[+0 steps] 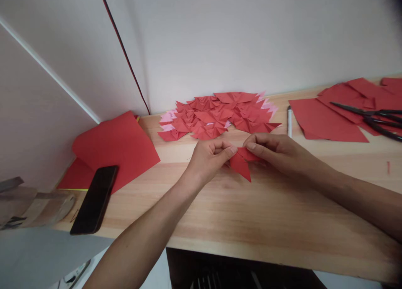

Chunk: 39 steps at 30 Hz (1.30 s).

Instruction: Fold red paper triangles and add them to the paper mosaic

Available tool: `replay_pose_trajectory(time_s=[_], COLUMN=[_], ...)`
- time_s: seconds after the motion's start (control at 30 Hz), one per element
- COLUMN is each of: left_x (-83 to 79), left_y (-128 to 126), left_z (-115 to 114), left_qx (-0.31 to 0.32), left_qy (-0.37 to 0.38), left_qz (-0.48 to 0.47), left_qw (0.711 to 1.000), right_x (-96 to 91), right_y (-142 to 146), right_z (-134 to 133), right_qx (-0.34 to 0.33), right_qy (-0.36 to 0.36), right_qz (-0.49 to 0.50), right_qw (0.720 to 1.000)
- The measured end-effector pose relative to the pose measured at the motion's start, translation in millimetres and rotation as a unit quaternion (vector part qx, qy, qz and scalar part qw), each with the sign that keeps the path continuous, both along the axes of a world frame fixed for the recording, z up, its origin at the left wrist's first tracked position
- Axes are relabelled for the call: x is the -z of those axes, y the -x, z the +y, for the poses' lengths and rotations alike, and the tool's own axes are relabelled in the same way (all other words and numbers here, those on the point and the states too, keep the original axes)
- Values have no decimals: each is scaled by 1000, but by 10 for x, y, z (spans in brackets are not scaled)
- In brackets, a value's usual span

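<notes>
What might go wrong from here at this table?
The phone lies near the front edge of the table; a bump might knock it off. The paper pinched by the left hand and right hand could crease badly or tear. The scissors lie on red sheets, so they might prick a reaching hand.

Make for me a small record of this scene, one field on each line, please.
Left hand: pinching a small folded red paper
Right hand: pinching the same paper from its other side
Surface: light wooden table
Behind the hands: pile of folded red and pink pieces
Left side: black phone, overlapping large red sheet
Right side: white marker; scissors on red papers
</notes>
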State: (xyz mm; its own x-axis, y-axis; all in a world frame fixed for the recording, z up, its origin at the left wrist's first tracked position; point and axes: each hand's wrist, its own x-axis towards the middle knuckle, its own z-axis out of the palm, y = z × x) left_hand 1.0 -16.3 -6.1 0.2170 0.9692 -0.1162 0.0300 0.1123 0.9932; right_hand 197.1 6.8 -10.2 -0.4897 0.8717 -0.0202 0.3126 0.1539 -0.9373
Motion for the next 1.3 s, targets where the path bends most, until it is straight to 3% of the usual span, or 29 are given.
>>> replay_pose_trajectory(time_s=[0.43, 0.63, 0.8, 1.1, 1.3], left_x=[-13, 50, 72, 99, 120], left_y=[-39, -20, -17, -99, -80], left_z=[-18, 16, 46, 26, 33], left_qx=[-65, -87, -117, -97, -78], left_qy=[-30, -8, 8, 28, 36], left_qz=[-16, -85, -146, -169, -118], left_qw=[997, 993, 982, 980, 989], right_x=[49, 24, -1, 82, 111], right_y=[-30, -31, 14, 17, -17], right_z=[28, -11, -20, -5, 67], right_qx=[-21, 55, 63, 53, 69], right_qy=[58, 2, -19, -18, -64], right_qz=[48, 66, 54, 7, -28], right_qw=[997, 996, 996, 998, 995])
